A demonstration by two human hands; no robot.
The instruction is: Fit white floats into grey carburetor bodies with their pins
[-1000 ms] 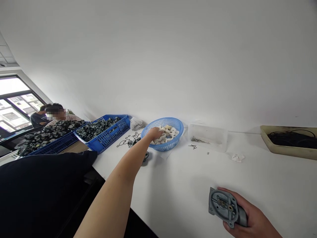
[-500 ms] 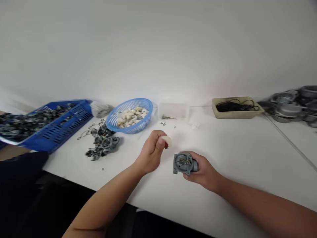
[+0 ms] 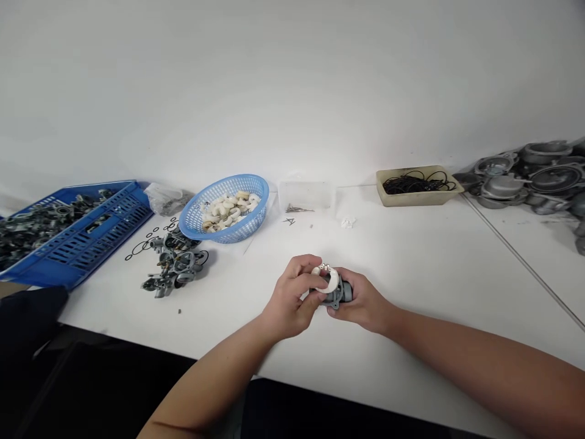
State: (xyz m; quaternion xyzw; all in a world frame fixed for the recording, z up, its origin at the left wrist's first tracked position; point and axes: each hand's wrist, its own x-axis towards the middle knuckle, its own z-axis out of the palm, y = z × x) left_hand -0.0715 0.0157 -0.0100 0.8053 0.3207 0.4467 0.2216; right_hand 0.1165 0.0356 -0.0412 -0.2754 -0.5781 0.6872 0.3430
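At 9 o'clock on the white table [image 3: 411, 262] I see a blue plastic crate [image 3: 86, 256] of dark metal parts, then a heap of carburetor bodies [image 3: 173, 265] and, at 10 o'clock, a blue mesh basket [image 3: 194, 222] of white rings [image 3: 227, 212]. At center, my left hand's [image 3: 290, 299] fingers pinch a white plastic ring [image 3: 333, 281], now pressed onto the gray carburetor body [image 3: 342, 297] that my right hand's [image 3: 363, 302] fingers clasp. At 2 o'clock sits a beige tray [image 3: 411, 198] of black O-rings [image 3: 418, 182]; at 3 o'clock, metal covers [image 3: 525, 177].
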